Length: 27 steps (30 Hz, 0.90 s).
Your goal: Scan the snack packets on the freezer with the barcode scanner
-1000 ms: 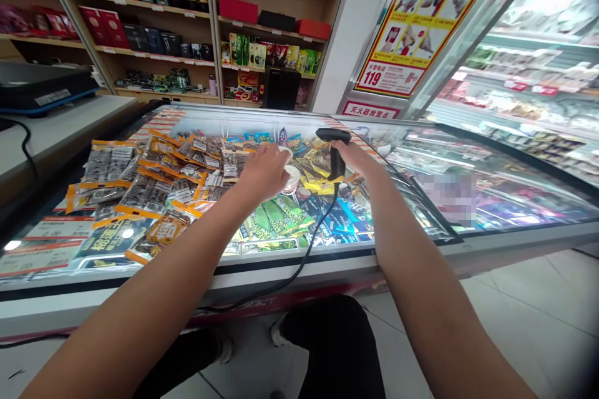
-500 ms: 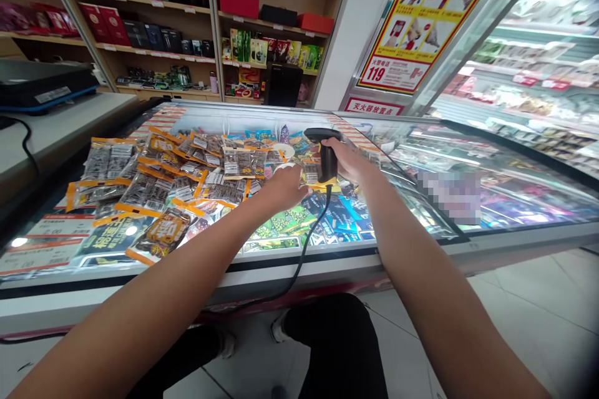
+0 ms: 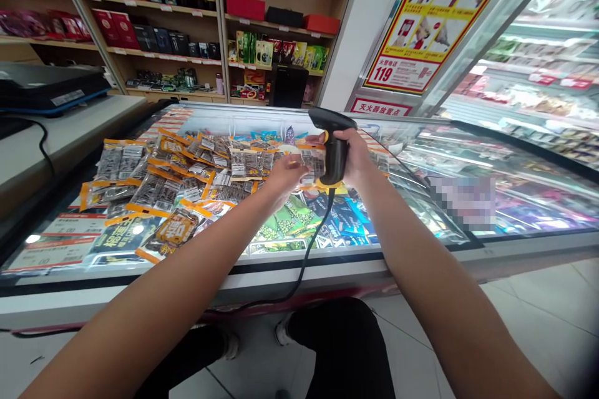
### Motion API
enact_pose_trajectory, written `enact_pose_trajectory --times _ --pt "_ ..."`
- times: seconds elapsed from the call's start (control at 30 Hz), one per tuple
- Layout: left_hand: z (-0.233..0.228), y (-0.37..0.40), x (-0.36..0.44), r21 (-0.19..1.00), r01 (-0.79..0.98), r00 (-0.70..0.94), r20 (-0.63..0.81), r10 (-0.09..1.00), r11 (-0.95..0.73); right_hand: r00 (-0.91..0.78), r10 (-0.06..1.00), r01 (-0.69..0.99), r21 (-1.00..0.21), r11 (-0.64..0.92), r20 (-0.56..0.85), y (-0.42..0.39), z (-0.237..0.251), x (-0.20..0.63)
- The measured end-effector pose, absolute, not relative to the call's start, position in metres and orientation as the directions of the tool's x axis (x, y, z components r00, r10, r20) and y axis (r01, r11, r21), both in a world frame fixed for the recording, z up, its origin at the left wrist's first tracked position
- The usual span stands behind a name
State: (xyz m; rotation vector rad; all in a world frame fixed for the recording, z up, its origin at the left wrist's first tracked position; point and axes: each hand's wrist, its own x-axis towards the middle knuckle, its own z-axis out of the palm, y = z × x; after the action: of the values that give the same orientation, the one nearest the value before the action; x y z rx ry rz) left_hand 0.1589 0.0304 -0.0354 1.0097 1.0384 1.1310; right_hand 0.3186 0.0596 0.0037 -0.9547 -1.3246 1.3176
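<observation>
Moved: barcode scanner [image 3: 336,159] sits higher than half a second ago, head now slanted, left end up; left hand [image 3: 283,179] has shifted up slightly, turned a bit.
Scanner: black body, yellow trim, off the chest freezer [image 3: 349,272] in the right hand [image 3: 359,156], handle down, over the middle of the lid.
Right fingers: wrapped round the handle at the yellow trigger.
Left fingers: half curled at the left edge of a snack packet [image 3: 311,164]; can't tell if they pinch it or only touch.
Packet: clear with a white label, just left of the scanner handle, partly covered by it.
Cable [image 3: 306,262]: black, runs from the handle base down over the freezer's front edge.
Pile: orange-edged snack packets [image 3: 159,190] overlapping on the glass, left of both hands; one lies near the front, brown face up.
Under glass: green bags [image 3: 285,218], with blue bags [image 3: 344,221] to their right.
Left side: black device [image 3: 51,90] on a white surface [image 3: 28,143].
Wall: red-and-yellow poster [image 3: 384,73] reading 119, behind the freezer.
</observation>
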Motion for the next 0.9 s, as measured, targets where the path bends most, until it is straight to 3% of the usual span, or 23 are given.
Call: enact_pose_trajectory --times 0.17,0.33,0.5,0.9 --pt "-0.026 0.042 0.143 0.972 -0.226 -0.102 0.034 0.994 -0.057 -0.108 0.946 -0.052 -0.952 0.301 0.305 0.052 0.01 0.318" --pt "-0.026 0.057 0.125 0.939 -0.247 -0.293 0.161 0.942 -0.237 -0.333 0.928 -0.005 -0.984 0.177 0.169 0.042 0.011 0.318" --pt "-0.03 0.059 0.123 0.934 -0.246 -0.328 0.172 0.929 -0.26 -0.444 0.89 0.079 -0.986 0.149 0.099 0.039 0.007 0.316" --pt "-0.029 0.06 0.123 0.935 -0.228 -0.331 0.19 0.924 -0.273 -0.458 0.88 0.088 -0.979 0.186 0.126 0.033 0.012 0.313"
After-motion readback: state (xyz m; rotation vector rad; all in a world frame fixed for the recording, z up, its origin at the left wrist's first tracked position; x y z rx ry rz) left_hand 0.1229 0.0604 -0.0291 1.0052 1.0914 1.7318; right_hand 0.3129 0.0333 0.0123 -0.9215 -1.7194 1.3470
